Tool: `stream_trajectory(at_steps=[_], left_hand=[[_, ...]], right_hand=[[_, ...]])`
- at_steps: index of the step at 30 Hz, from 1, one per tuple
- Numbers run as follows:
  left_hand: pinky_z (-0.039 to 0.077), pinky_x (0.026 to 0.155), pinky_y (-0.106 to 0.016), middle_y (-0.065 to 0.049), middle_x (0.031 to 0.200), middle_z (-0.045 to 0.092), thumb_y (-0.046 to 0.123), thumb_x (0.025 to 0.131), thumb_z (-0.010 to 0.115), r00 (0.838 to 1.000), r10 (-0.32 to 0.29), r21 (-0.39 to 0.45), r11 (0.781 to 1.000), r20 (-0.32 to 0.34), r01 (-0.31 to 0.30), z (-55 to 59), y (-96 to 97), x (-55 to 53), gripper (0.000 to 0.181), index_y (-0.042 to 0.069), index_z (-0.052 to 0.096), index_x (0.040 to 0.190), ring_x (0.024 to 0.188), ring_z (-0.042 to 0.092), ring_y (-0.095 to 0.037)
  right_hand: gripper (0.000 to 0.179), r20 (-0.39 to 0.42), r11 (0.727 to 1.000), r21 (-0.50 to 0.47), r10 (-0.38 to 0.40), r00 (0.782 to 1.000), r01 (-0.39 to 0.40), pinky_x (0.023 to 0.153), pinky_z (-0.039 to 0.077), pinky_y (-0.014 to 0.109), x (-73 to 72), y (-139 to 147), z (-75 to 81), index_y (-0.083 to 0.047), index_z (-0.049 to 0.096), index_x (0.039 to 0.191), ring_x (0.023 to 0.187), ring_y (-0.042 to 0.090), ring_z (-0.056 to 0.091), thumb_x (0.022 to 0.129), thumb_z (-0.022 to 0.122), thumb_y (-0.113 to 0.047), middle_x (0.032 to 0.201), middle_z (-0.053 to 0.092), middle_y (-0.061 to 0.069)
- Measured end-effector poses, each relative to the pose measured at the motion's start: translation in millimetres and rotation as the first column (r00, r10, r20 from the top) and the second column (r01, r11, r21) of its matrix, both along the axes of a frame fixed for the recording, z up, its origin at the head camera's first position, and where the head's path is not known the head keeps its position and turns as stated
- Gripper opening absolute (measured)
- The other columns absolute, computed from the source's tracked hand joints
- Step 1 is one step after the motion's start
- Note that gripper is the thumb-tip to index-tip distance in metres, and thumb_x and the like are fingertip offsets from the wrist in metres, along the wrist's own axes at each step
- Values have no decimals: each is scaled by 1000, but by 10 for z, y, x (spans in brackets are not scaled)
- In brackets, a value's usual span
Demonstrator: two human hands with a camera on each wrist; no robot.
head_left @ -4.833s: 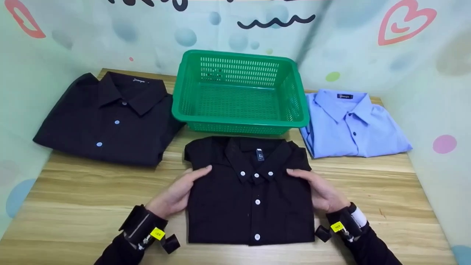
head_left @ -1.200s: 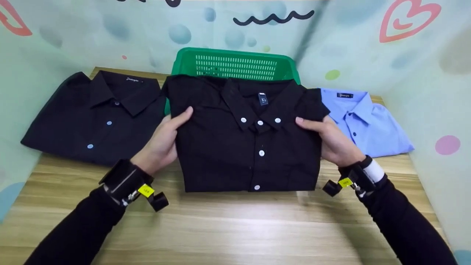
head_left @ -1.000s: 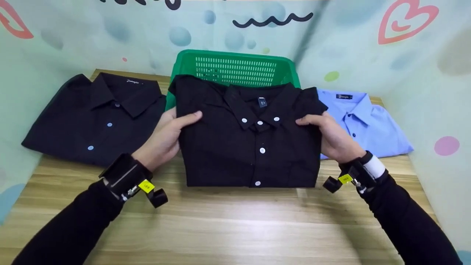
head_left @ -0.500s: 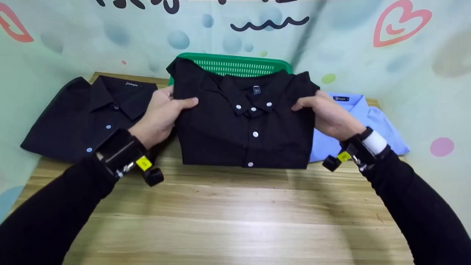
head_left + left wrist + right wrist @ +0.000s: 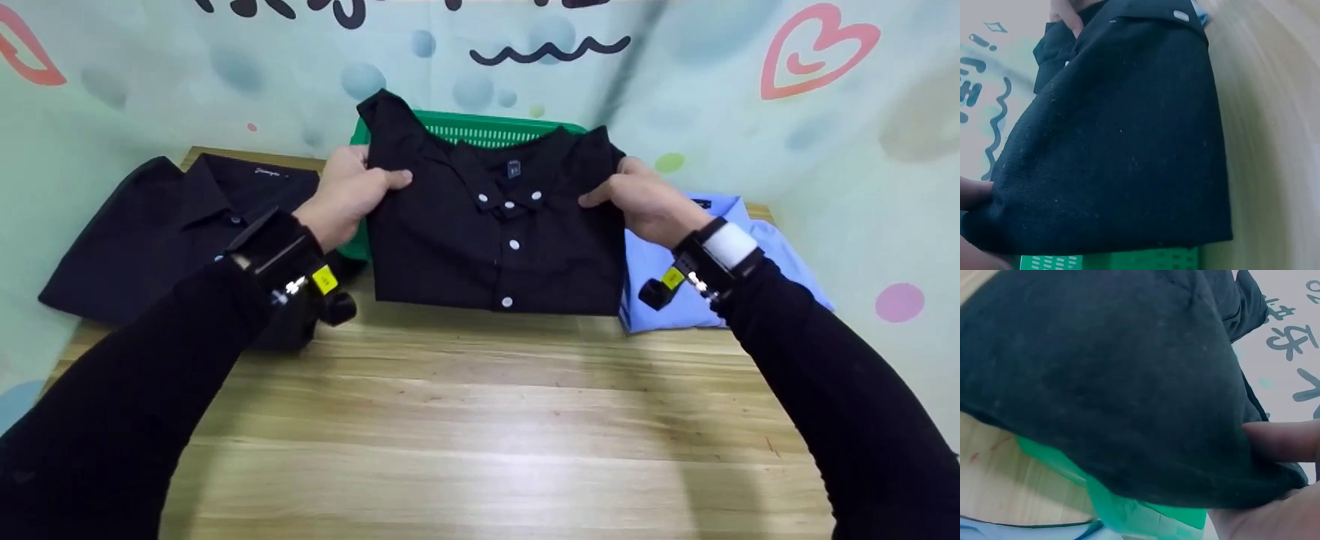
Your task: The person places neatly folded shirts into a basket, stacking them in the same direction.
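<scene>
While the left hand point(image 5: 341, 193) and the right hand point(image 5: 660, 202) are gripping it by its two sides, the black shirt point(image 5: 457, 247) is hanging folded above the desk point(image 5: 495, 435), near the back edge, and is hiding most of the green basket point(image 5: 495, 121). Whether it is overlapping the basket's near rim, I cannot tell. Fingers on both sides are clasping the cloth: thumbs are pressing the front, while the others are passing behind, mostly out of sight. Judging by its creases and sagging neckline, it is probably behaving as light, soft and limp, neither slippery nor fragile, so the folds could be loosening under a thin pinch. Deep, wide holds below both shoulders, catching every layer, are seeming the safest choice.
</scene>
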State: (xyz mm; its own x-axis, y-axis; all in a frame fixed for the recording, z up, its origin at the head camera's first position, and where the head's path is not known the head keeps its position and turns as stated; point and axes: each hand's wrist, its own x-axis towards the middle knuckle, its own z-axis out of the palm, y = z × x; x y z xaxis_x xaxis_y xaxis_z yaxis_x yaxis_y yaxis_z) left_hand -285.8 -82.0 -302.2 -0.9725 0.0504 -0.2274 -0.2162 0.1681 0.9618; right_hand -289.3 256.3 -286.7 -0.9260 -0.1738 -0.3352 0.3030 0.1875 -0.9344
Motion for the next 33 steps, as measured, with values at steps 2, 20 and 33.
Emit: stream_trajectory(at_steps=[2,20,33], left_hand=[[45,94,-31,-8,122,58,10,96,64,1000,4,-25,1000,8,-4,16,-6,-68,26,4,60,121,109,57,-22],[36,103,-21,-6,153,34,3,98,50,998,8,-216,976,57,4,187,232,-481,61,14,29,154,134,38,-17],[30,95,-15,0,161,18,-3,98,48,993,28,-62,998,113,-21,229,225,-351,72,19,15,158,141,26,-11]], right_hand=[[30,3,999,37,-17,1000,17,85,49,26,-59,-24,3,13,51,119,105,21,53,91,60,10,126,50,14],[51,-131,937,242,-228,965,254,95,40,28,-318,-247,-86,-3,44,137,116,22,45,91,56,12,136,45,10],[45,-222,955,105,-250,942,278,84,39,29,-267,-217,-136,-7,58,118,109,23,48,83,54,21,124,52,8]])
